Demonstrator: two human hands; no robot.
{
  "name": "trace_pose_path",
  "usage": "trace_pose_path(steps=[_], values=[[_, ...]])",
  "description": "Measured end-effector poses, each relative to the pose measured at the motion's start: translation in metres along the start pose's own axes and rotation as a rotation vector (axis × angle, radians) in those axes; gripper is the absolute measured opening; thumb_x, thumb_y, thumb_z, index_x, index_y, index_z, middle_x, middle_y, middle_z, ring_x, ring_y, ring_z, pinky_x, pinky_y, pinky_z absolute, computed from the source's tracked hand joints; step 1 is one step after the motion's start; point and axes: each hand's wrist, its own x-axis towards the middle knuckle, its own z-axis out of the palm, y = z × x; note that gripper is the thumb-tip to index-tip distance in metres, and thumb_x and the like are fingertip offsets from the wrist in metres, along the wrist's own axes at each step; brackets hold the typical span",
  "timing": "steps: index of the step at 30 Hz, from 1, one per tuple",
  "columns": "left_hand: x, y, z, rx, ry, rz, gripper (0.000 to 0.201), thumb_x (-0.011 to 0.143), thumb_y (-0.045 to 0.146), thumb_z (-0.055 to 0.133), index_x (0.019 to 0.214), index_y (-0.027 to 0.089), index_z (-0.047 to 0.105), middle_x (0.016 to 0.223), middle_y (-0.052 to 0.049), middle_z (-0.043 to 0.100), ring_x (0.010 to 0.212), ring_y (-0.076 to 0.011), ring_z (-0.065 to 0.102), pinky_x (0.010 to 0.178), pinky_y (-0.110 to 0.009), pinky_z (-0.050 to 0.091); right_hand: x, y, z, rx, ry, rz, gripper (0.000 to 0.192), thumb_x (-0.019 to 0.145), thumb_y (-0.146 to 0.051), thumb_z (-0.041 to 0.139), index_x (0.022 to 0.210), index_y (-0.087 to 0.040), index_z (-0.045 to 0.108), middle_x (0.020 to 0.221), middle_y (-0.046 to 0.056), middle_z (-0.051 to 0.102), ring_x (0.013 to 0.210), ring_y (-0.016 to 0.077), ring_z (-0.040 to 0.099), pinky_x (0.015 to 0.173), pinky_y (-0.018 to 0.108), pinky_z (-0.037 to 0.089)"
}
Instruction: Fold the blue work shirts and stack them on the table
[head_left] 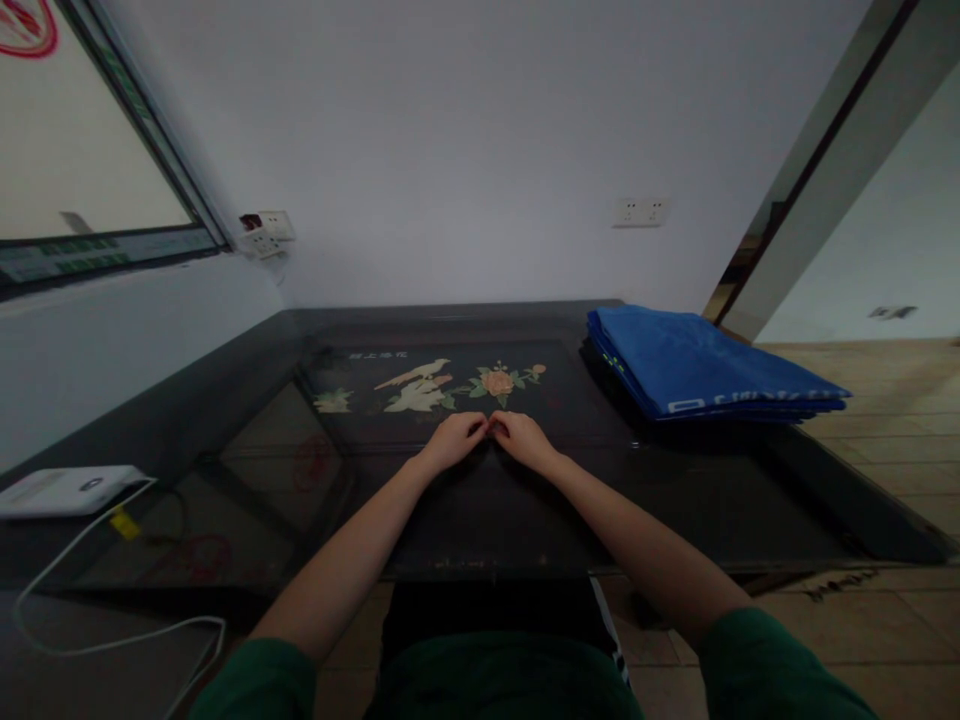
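Note:
My left hand (pixel 455 437) and my right hand (pixel 519 437) rest on the dark table (pixel 480 530), their fingertips meeting in front of me. Both have curled fingers drawn in toward the thumb, and nothing shows in either of them. Just beyond lies a printed picture of pale birds (pixel 415 388) and a pink flower (pixel 497 382) on the glossy tabletop. To the right of my hands, a stack of folded blue cloths (pixel 697 360) sits on the table, apart from them.
At the left edge lies a white device (pixel 71 490) with a white cable (pixel 112 648) and a yellow tag (pixel 124 524). Wall sockets (pixel 640 212) are above the table's back edge. A window (pixel 82 130) is at upper left; tiled floor (pixel 892 400) shows at right.

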Motion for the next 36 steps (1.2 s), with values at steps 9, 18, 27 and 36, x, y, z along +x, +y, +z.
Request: trace_pose_path(steps=[9, 18, 27, 36], values=[[-0.0003, -0.0018, 0.0006, 0.01, -0.009, 0.0, 0.022, 0.09, 0.025, 0.043, 0.078, 0.018, 0.061, 0.075, -0.002, 0.062, 0.071, -0.0149, 0.055, 0.064, -0.023, 0.037, -0.0006, -0.0018, -0.0023, 0.002, -0.012, -0.004, 0.018, 0.084, -0.013, 0.052, 0.093, -0.02, 0.066, 0.08, 0.003, 0.066, 0.073, 0.0151, 0.057, 0.064, 0.023, 0.033], [-0.0006, -0.0009, 0.0004, 0.025, -0.017, -0.004, 0.022, 0.09, 0.026, 0.043, 0.08, 0.018, 0.062, 0.076, -0.002, 0.062, 0.071, -0.015, 0.055, 0.065, -0.023, 0.038, -0.0005, -0.0037, -0.0055, 0.016, -0.027, 0.001, 0.016, 0.084, -0.013, 0.054, 0.091, -0.018, 0.067, 0.075, 0.002, 0.065, 0.067, 0.0139, 0.054, 0.061, 0.022, 0.031], [0.0, -0.0021, 0.0019, 0.032, -0.022, -0.003, 0.022, 0.09, 0.026, 0.044, 0.08, 0.019, 0.062, 0.075, -0.002, 0.062, 0.071, -0.015, 0.055, 0.064, -0.023, 0.038, -0.0007, -0.0016, -0.0052, 0.033, -0.024, -0.007, 0.018, 0.083, -0.011, 0.053, 0.091, -0.019, 0.068, 0.074, 0.002, 0.064, 0.069, 0.0141, 0.055, 0.062, 0.022, 0.033], [-0.0012, -0.0011, 0.0006, 0.031, -0.021, -0.001, 0.022, 0.09, 0.026, 0.045, 0.081, 0.019, 0.063, 0.075, -0.001, 0.063, 0.069, -0.0144, 0.055, 0.062, -0.022, 0.036, -0.0001, -0.0014, -0.0059, 0.034, -0.039, -0.008, 0.018, 0.082, -0.011, 0.054, 0.092, -0.019, 0.067, 0.072, 0.001, 0.062, 0.066, 0.0134, 0.054, 0.06, 0.022, 0.032]])
